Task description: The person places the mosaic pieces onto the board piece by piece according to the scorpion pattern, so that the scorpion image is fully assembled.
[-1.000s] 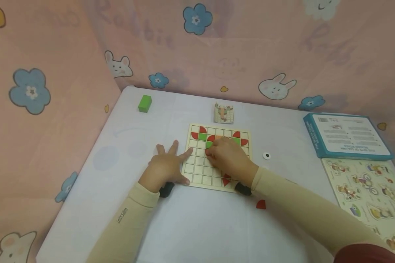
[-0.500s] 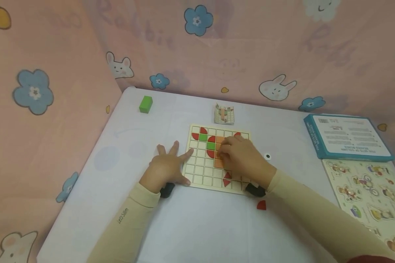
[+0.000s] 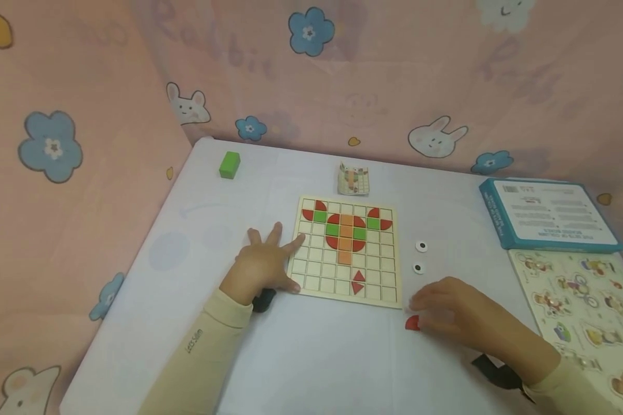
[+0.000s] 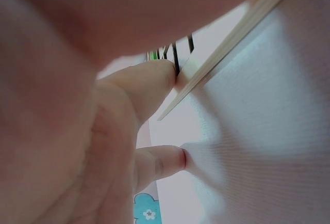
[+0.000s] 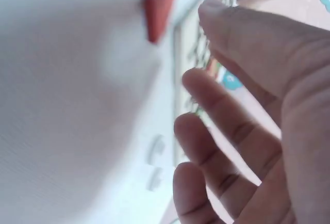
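Note:
The wooden grid board (image 3: 311,268) lies on the white table, holding red, green and orange pieces in its cells. My left hand (image 3: 262,262) is spread at the board's left edge, a finger and thumb touching that edge; in the left wrist view a fingertip (image 4: 167,74) presses on the board's rim (image 4: 247,25). A red quarter-circle piece (image 3: 412,323) lies off the board's lower right corner. My right hand (image 3: 462,314) hovers right beside it, fingers relaxed and holding nothing. In the right wrist view the red piece (image 5: 160,10) sits apart from the fingertips.
Two round eye pieces (image 3: 421,246) lie right of the board. A small pattern card (image 3: 353,180) stands behind it and a green block (image 3: 229,165) farther left. At the right are a blue box (image 3: 550,216) and a picture puzzle board (image 3: 576,311).
My right hand has left the board and moved right and down to the red quarter-circle piece. The orange column and right-hand red and green pieces are now uncovered. The left hand stays put.

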Tool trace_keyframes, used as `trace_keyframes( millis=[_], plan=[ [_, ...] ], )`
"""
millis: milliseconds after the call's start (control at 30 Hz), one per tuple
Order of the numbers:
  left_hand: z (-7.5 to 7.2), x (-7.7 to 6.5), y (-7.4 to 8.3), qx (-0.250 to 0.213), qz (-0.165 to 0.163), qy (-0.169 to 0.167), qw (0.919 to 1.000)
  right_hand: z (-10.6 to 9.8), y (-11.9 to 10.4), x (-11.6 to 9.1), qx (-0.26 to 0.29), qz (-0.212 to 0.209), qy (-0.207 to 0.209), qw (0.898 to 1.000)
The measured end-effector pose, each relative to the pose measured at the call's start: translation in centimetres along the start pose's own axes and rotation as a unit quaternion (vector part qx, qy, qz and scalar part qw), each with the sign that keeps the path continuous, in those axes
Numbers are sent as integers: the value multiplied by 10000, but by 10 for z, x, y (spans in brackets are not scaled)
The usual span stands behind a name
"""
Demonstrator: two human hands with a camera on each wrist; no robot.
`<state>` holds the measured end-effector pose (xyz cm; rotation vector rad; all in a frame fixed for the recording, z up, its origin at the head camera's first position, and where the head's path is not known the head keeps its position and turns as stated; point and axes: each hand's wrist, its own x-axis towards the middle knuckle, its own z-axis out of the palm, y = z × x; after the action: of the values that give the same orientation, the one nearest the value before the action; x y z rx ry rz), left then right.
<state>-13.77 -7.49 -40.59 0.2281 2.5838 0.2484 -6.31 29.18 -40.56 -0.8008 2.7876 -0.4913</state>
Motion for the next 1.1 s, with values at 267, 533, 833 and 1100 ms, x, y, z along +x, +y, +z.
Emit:
trace_keyframes(
  millis=[267,533,833,1100],
  plan=[
    [0,0,0,-30,9,24,10000,27,4,-13,-465,-737,688,9938],
    [1,2,0,23,35,33,10000,30,6,-5,-807,-1479,1363,9762],
    [-1,1,0,72,54,24,10000,-11,-9,49,-500,-922,988,9896],
    [1,4,-1,53,38,18,10000,-14,-26,98,-335,-1191,356,9917]
  ],
)
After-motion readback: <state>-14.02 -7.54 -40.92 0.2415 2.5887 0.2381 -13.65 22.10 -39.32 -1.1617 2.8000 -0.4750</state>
